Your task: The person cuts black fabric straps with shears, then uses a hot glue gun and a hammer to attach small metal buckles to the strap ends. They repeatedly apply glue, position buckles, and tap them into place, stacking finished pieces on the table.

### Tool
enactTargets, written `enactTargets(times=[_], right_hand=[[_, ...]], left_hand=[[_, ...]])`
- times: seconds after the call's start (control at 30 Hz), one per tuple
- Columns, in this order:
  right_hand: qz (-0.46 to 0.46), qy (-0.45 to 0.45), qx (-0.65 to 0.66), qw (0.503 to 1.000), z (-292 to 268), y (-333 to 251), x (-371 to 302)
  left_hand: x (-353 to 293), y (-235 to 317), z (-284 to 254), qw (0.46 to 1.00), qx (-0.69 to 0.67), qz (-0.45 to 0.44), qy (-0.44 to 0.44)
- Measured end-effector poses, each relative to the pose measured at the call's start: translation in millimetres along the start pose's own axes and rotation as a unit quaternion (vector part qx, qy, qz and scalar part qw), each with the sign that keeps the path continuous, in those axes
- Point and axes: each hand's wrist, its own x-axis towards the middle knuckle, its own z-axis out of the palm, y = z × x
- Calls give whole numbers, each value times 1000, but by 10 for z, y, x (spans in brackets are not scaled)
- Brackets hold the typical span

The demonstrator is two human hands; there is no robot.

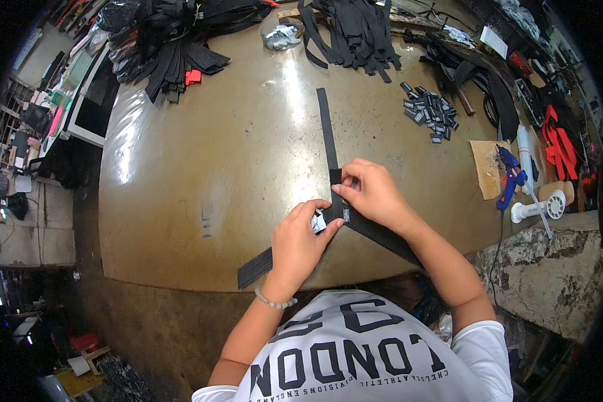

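A black webbing strap (327, 130) lies on the brown table, its narrow end pointing away from me. Wider black lengths spread from the middle toward the near left (253, 269) and near right (385, 240). My right hand (375, 194) is closed, thumb and fingertips pinching the strap where the narrow part meets the wide part. My left hand (296, 242) presses the webbing with its thumb and fingertips. A crumpled white-silver piece (318, 221) shows inside its curled fingers. Between the hands, a small black label (346, 215) with pale print sits on the webbing.
Small black labels (430, 112) are heaped at the right. Beyond lie black strap bundles (358, 33) and a clear bowl (281, 35) of pale pieces. A blue glue gun (510, 175), cardboard (484, 167) and a small white fan (539, 208) stand along the right edge.
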Motion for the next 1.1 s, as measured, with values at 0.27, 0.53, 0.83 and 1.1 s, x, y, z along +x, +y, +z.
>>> enactTargets(times=[0.27,0.53,0.83,1.1], right_hand=[[-179,44,-122,975,-154,-56,-493],[-329,10,-299,896,-9,240,-867],[-355,40,-293,887,7,342,-841],[-197,-49,-127,971,-378,326,-642]], left_hand=[[-62,7,10,991,116,66,-25],[-49,6,33,992,113,61,-16],[-42,37,30,991,103,80,3],[-29,66,26,987,136,82,-17]])
